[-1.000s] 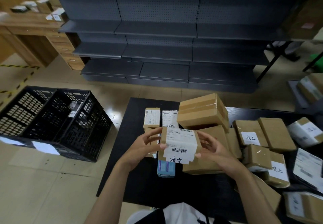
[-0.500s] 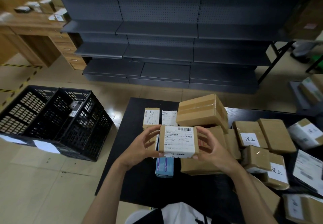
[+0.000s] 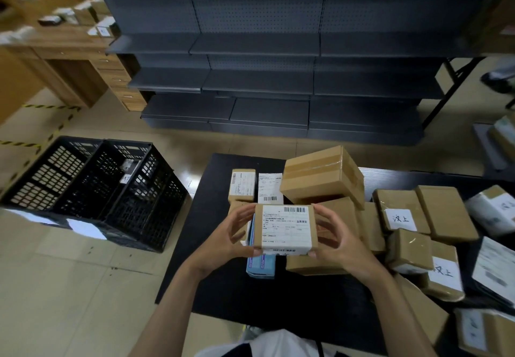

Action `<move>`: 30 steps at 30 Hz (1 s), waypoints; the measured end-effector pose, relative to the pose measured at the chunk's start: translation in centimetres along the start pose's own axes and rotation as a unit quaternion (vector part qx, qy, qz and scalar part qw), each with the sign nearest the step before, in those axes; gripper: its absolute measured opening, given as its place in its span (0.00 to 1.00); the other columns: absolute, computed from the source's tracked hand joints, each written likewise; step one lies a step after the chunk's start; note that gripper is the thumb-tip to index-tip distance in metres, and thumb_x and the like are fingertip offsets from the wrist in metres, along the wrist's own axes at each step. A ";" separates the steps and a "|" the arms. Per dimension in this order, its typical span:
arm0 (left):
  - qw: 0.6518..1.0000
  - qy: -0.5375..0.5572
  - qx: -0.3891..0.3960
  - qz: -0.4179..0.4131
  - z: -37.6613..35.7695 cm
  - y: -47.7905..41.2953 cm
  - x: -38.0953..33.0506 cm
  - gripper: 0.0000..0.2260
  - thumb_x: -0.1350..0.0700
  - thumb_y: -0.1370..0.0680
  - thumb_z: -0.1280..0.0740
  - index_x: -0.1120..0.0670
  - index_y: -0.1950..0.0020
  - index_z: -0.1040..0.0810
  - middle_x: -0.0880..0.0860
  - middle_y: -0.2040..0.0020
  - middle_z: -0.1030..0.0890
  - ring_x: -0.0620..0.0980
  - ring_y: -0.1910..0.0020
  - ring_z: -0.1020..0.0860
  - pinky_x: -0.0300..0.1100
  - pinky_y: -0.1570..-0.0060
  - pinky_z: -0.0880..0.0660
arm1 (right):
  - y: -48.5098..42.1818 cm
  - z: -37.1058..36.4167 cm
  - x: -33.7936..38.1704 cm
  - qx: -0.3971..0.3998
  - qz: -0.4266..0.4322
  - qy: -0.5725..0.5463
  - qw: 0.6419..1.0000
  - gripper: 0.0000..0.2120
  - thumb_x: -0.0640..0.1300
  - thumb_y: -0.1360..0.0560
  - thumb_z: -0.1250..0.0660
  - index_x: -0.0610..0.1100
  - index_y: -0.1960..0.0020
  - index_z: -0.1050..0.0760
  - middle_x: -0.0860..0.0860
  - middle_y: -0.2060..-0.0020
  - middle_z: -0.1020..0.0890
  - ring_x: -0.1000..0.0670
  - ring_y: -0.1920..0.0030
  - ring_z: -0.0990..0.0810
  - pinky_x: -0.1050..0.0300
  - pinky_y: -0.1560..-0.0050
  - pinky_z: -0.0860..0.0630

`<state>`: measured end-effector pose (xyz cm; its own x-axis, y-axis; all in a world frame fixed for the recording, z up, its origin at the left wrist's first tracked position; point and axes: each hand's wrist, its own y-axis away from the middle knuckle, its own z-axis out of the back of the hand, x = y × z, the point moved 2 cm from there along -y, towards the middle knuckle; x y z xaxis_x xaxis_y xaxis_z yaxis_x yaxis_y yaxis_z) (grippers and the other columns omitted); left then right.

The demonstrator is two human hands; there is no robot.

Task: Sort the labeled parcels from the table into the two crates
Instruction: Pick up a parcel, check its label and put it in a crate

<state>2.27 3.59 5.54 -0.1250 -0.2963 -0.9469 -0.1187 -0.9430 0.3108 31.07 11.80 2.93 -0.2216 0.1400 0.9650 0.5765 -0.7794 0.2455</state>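
Both hands, left hand (image 3: 223, 241) and right hand (image 3: 338, 238), clamp the labeled parcel (image 3: 285, 228) above the bench's (image 3: 223, 287) left edge (label facing up); reading step, likely. Next: pick a crate (image 3: 92, 189), off the bench's left edge.

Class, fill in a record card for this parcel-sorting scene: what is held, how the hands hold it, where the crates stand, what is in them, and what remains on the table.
Held item: small labeled parcel, barcode label facing the camera
Hands: left hand and right hand grip its two ends, above the table
Crates: two black crates side by side on the floor, left of the table
Crate contents: one sorted parcel in the crate nearer the table; none seen in the other
Left on table: many brown parcels, including a large taped box, and a blue box
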 end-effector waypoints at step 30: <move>0.858 0.274 -0.423 0.097 15.5 24.8 15.2 0.28 0.48 0.28 0.19 0.50 0.31 0.24 0.54 0.44 0.13 0.56 0.44 0.14 0.58 0.38 0.19 | -6.9 -32.6 2.4 0.129 -0.094 0.050 0.986 0.22 0.62 0.27 0.27 0.60 0.34 0.22 0.59 0.38 0.17 0.59 0.38 0.19 0.47 0.33 0.22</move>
<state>-17.80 -21.98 0.19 0.4485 -0.2671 -0.8529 0.6392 -0.5711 0.5150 0.95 -2.39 0.54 -0.4126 0.1961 0.8896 0.6964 -0.5617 0.4468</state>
